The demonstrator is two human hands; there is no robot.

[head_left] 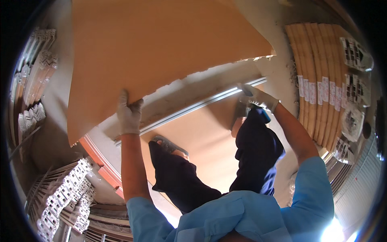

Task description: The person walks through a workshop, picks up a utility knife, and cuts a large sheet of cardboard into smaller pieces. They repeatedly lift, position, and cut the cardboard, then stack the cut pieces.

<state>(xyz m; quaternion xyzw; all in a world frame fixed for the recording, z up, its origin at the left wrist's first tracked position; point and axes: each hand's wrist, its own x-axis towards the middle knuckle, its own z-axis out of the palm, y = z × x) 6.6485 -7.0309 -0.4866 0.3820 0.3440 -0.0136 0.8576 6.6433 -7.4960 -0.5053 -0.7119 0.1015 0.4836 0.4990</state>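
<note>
A large brown cardboard sheet (161, 44) with a ragged near edge spreads across the far side. My left hand (129, 115), in a white glove, is closed on that edge, thumb and fingers apart around it. My right hand (258, 99), also gloved, is by the far right end of a long silvery metal rail (193, 105), its fingertips at the rail. Its fingers are curled, and what they hold, if anything, is hidden. A small blue object (264, 115) shows just below this hand, against my knee. Under the rail lies another brown sheet (201, 141).
My sandalled feet (171, 146) stand on the lower sheet. Long brown bundles (318, 80) with white labels lie at the right, plastic-wrapped ends beside them. Stacked white perforated profiles (60, 201) are at the lower left, near an orange-red strip (100, 161). More wrapped profiles (38, 76) stand at the far left.
</note>
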